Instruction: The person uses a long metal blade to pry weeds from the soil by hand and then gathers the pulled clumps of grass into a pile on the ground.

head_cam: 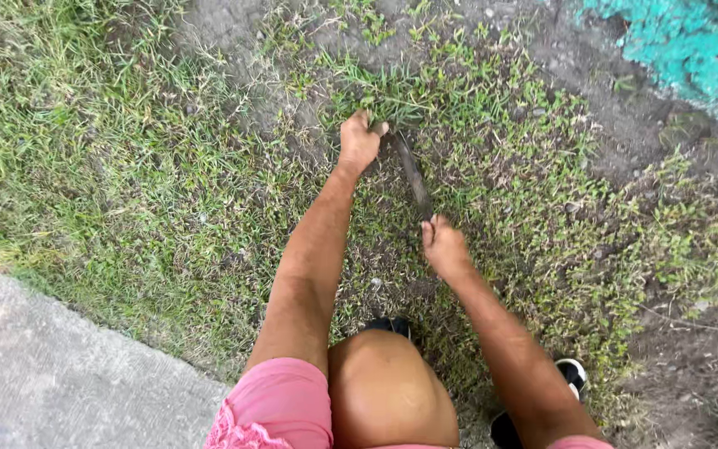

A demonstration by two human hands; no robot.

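Observation:
My left hand reaches forward and is shut on a tuft of grass at the edge of a bare dirt patch. My right hand is closed around the handle of a dark, narrow blade tool. The blade runs up from that hand toward the base of the gripped tuft, right beside the left hand's fingers. The blade's tip is lost in the grass. My bare knee and pink shorts fill the bottom centre.
Low grass and weeds cover the ground. Bare dirt lies at the right and top. A grey concrete slab is at the bottom left. A turquoise rough wall stands top right. My black-and-white shoe rests on the grass.

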